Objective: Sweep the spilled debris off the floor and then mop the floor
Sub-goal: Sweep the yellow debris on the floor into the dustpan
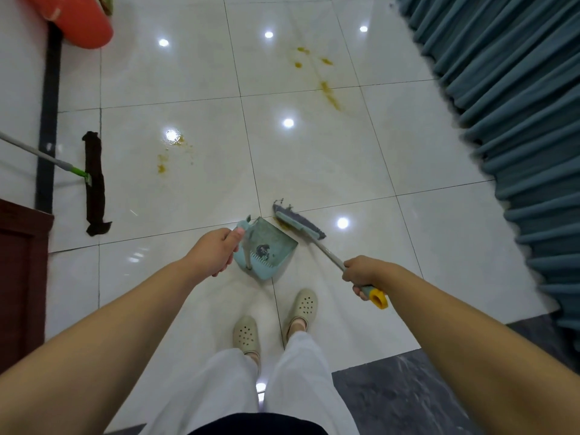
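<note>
**Both hands busy: dustpan left, broom right**

Your left hand (216,251) grips the upright handle of the dustpan (270,249), fingers curled round it. Your right hand (364,274) is wrapped round the broom (299,222) shaft, just above its yellow end cap, which sticks out below your fist.

Take the dustpan as your landmark. It sits on the floor (314,152) just ahead of your feet, its open mouth facing away from you and to the right, with dark bits already lying inside. The broom head lies right at that mouth, touching or nearly touching its far edge, with a small smear of yellow-brown debris between the two. The broom shaft slants back from there to your right hand.

Farther off, beyond the dustpan and to its left, a patch of debris (171,152) is scattered round a wet-looking glare spot. A second trail (326,86) lies well beyond the dustpan, ahead and slightly right.

The mop (94,183) rests well to the dustpan's left, its dark cloth head flat on the floor and its pole running off the left edge. A teal curtain (508,105) hangs far to the dustpan's right.
</note>
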